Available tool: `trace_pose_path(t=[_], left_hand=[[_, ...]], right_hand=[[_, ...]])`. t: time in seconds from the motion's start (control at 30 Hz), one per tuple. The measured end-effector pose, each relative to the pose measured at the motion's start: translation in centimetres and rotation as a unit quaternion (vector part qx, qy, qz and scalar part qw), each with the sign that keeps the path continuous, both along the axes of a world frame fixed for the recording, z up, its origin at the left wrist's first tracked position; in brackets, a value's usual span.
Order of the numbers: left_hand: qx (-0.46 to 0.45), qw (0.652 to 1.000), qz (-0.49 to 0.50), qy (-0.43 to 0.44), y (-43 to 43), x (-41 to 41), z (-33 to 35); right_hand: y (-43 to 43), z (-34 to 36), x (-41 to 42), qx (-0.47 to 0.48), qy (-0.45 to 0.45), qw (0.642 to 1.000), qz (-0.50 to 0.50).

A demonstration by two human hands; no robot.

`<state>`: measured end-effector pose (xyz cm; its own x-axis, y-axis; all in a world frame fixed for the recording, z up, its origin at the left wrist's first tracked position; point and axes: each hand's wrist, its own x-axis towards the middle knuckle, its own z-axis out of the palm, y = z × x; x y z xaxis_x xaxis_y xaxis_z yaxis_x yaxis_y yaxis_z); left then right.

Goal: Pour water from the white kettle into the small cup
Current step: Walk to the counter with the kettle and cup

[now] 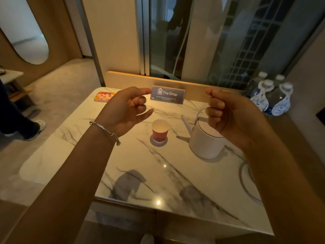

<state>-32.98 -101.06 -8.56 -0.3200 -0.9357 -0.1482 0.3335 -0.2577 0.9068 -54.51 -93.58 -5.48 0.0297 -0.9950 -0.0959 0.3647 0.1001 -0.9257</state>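
A white kettle (205, 141) with a thin spout pointing left and an arched handle stands on the marble table (144, 173), right of centre. A small red paper cup (160, 130) stands upright on a round coaster to the kettle's left, its inside white. My left hand (126, 110) hovers above and left of the cup, fingers loosely curled, holding nothing. My right hand (226, 111) floats in front of the kettle's handle with fingers curled, partly hiding the handle and lid; it holds nothing.
A blue "The Shop" sign (168, 94) stands at the back edge. Several water bottles (270, 95) sit at the far right. A colourful phone (104, 96) lies at the back left. A white cord (246, 182) loops on the right. A person's legs (21, 120) stand at left.
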Motion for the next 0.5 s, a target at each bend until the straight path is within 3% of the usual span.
trace_pose_path(t=[0.5], left_hand=[[0.053,0.999,0.012,0.007,-8.9,-2.1,-2.4]], right_hand=[[-7.6,-0.1,-3.2,0.015,0.021,0.999,-0.021]])
